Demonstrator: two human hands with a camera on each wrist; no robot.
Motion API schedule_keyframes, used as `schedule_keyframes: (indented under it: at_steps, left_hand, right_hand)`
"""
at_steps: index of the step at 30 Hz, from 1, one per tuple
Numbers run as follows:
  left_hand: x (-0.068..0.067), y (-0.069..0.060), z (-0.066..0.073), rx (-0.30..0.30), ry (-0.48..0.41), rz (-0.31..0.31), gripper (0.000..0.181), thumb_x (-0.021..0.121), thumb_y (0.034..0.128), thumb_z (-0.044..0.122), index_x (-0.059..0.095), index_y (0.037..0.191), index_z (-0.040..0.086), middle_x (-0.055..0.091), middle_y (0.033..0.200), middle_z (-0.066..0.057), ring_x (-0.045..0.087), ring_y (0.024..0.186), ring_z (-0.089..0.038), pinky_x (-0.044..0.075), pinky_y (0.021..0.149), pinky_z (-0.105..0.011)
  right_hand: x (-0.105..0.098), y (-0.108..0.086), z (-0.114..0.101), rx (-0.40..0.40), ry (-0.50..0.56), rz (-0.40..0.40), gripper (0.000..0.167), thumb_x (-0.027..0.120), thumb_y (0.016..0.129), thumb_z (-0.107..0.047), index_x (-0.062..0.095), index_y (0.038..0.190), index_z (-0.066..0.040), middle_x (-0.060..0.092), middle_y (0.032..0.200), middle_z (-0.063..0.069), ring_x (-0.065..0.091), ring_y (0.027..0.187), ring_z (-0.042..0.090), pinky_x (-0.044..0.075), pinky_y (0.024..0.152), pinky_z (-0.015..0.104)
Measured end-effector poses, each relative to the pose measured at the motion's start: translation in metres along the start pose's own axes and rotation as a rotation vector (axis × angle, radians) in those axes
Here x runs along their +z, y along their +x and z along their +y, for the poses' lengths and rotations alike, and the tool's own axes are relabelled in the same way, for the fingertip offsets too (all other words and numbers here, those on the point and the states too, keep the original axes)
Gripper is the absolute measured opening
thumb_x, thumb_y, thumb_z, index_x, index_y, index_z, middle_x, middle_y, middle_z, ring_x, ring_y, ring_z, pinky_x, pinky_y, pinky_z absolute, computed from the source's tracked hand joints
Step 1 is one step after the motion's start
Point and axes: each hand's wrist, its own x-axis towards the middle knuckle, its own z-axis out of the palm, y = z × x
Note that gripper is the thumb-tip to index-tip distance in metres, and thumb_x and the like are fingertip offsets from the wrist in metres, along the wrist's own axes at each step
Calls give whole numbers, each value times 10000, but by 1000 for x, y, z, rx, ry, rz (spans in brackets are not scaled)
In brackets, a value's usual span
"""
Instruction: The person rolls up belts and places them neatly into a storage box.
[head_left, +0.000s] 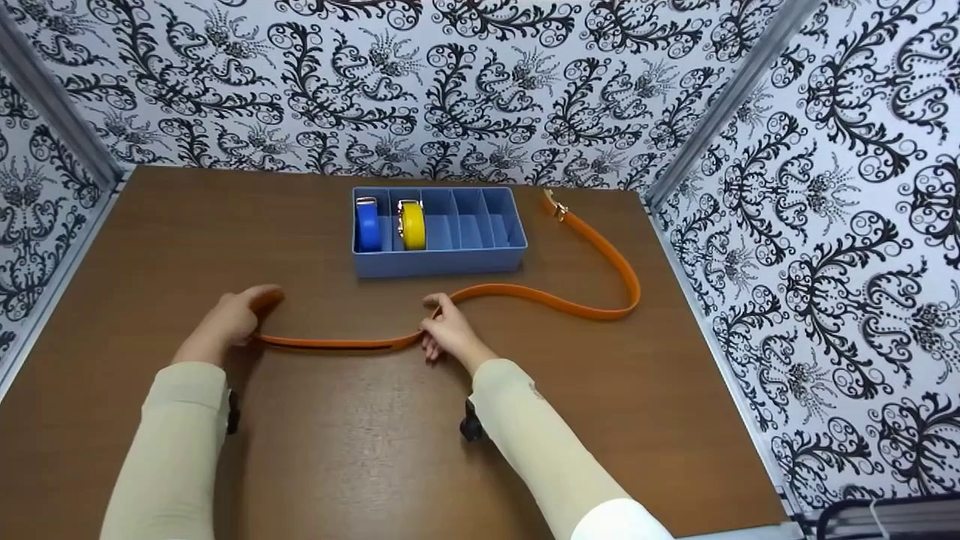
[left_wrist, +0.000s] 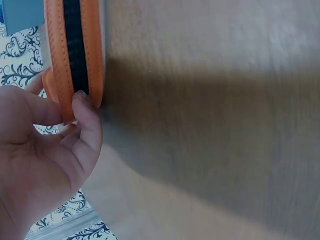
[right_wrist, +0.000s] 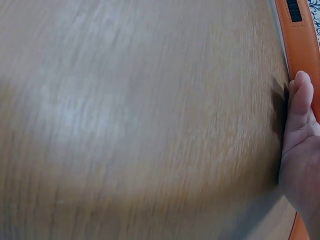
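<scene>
A long orange belt point(head_left: 555, 301) stands on its edge across the table in a winding curve, its gold-coloured buckle point(head_left: 556, 208) at the far right. My left hand point(head_left: 238, 319) pinches the belt near the opposite end, where it bends back on itself. In the left wrist view, stitching and a black ridged strip point(left_wrist: 75, 40) show on the belt's inner face, with fingertips point(left_wrist: 86, 112) against it. Further along, my right hand point(head_left: 452, 330) holds the belt between thumb and fingers, low over the table. The right wrist view shows only part of that hand point(right_wrist: 302, 135).
Behind the belt stands a blue-grey divided box point(head_left: 442, 263). A rolled blue belt point(head_left: 368, 226) sits in its leftmost compartment and a rolled yellow belt point(head_left: 413, 226) in the one beside it. Patterned walls point(head_left: 480, 90) border the brown table point(head_left: 337, 450).
</scene>
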Motion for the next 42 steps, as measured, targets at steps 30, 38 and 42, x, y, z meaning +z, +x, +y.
schedule_keyframes:
  at_steps: [30, 38, 42]
  left_hand:
    - [30, -2, 2, 5, 130, 375, 459, 683, 900, 131, 464, 1222, -110, 542, 1090, -334, 510, 1013, -505, 415, 883, -599]
    - [27, -9, 0, -10, 101, 338, 523, 616, 948, 136, 427, 1347, -145, 472, 1271, -395, 452, 1157, -538, 378, 970, -614]
    - [27, -11, 2, -14, 86, 307, 519, 581, 968, 104, 395, 1380, -152, 436, 1326, -396, 419, 1209, -538, 349, 1007, -611]
  right_hand:
    - [0, -1, 1, -12, -14, 15, 440, 510, 913, 7, 437, 1341, -61, 558, 564, 105, 515, 365, 155, 445, 347, 268]
    - [0, 0, 1, -16, -16, -4, 461, 507, 915, 8, 424, 1364, -52, 557, 572, 98, 523, 372, 160, 455, 355, 276]
    - [1, -1, 1, -19, -18, 1, 444, 505, 917, 4, 435, 1351, -57, 558, 572, 100, 520, 371, 161, 456, 356, 281]
